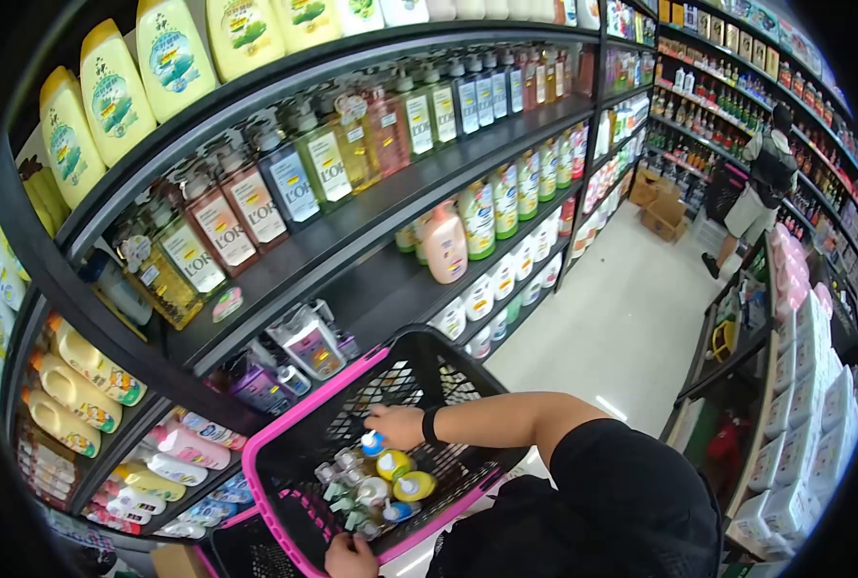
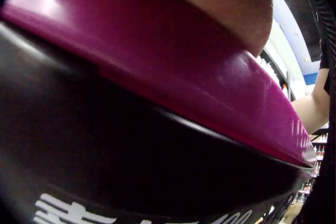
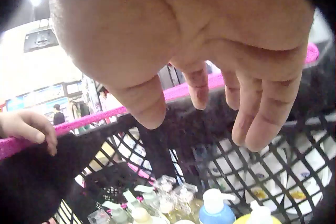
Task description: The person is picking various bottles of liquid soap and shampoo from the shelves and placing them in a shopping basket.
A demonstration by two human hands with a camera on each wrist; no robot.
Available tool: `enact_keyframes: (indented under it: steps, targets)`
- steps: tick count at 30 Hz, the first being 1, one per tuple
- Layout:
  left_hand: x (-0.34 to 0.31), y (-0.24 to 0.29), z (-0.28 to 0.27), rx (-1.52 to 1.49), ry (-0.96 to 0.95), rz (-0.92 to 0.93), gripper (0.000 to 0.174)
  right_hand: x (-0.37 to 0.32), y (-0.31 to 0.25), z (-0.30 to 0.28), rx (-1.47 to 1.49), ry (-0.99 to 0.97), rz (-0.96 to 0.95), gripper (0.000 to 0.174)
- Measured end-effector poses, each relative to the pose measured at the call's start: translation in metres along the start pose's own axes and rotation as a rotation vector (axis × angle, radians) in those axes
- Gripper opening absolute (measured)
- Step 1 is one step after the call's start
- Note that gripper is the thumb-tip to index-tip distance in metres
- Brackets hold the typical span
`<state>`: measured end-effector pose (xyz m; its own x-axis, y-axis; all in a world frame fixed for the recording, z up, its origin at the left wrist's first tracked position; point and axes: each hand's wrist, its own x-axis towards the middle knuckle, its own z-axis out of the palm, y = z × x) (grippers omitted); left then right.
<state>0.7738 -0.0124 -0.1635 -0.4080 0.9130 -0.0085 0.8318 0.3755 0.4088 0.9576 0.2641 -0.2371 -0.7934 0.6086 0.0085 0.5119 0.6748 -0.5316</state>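
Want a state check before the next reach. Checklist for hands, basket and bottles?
1. Left hand steadying basket: ok, curled over its pink rim.
2. Right hand empty: ok, fingers loosely bent, nothing in them.
3. Right hand clear of bottles: ok, right wrist view shows fingers above the pump tops.
4. Bottles upright: ok where visible, pumps on top.
5. Room inside: looks ok, bottles bunch on the person's side.
6. Basket supported underneath: cannot tell, underside hidden.
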Motion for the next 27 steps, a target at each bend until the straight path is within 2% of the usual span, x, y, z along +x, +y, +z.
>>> enact_keyframes:
  steps: [3, 8, 10, 12, 14, 16, 18, 19, 20, 21, 23, 24, 25, 26, 27]
  targets:
    - [-0.003, 0.005, -0.004, 0.033, 0.057, -0.036, 0.029, -0.038, -0.022, -0.047, 0.058, 0.039, -0.106, 0.048]
    - [-0.012, 0.025, -0.005, 0.028, 0.037, -0.160, 0.032, -0.110, 0.003, -0.088, 0.129, 0.260, -0.208, 0.046]
    - [-0.013, 0.032, -0.002, 0.066, -0.004, -0.211, 0.035, -0.149, 0.023, -0.109, 0.150, 0.356, -0.166, 0.044]
    - [-0.008, 0.000, 0.027, -0.009, 0.353, -0.111, 0.019, -0.197, 0.045, -0.128, 0.202, 0.489, -0.098, 0.038]
    - [0.002, -0.049, 0.052, 0.049, 0.406, -0.122, 0.018, -0.246, 0.099, -0.120, 0.186, 0.522, 0.006, 0.038]
    - [-0.005, -0.039, 0.060, 0.174, 0.452, -0.274, 0.018, -0.310, 0.146, -0.100, 0.159, 0.483, 0.236, 0.037]
    - [-0.016, 0.011, 0.073, 0.285, 0.537, -0.129, 0.019, -0.385, 0.228, -0.035, 0.118, 0.310, 0.542, 0.035]
    - [-0.023, 0.050, 0.083, 0.239, 0.568, 0.027, 0.021, -0.434, 0.263, -0.001, 0.095, 0.187, 0.723, 0.033]
    - [-0.027, 0.092, 0.095, 0.150, 0.523, 0.119, 0.021, -0.488, 0.292, 0.033, 0.054, 0.002, 0.917, 0.031]
    - [-0.029, 0.130, 0.105, 0.073, 0.406, 0.226, 0.022, -0.544, 0.310, 0.057, -0.014, -0.268, 1.098, 0.030]
    - [-0.036, 0.225, 0.128, -0.069, 0.409, 0.419, 0.023, -0.645, 0.303, 0.084, -0.100, -0.864, 1.263, 0.028]
    - [-0.039, 0.269, 0.130, -0.249, 0.253, 0.471, 0.023, -0.715, 0.353, 0.161, -0.010, -0.924, 1.287, 0.034]
    - [-0.040, 0.307, 0.135, -0.305, 0.158, 0.582, 0.024, -0.734, 0.312, 0.144, 0.070, -0.523, 1.501, 0.036]
    - [-0.039, 0.343, 0.133, -0.341, 0.034, 0.713, 0.026, -0.805, 0.350, 0.237, -0.069, -0.500, 1.305, 0.039]
    - [-0.037, 0.363, 0.145, -0.373, -0.054, 0.788, 0.028, -0.787, 0.292, 0.146, 0.418, -0.473, 1.594, 0.040]
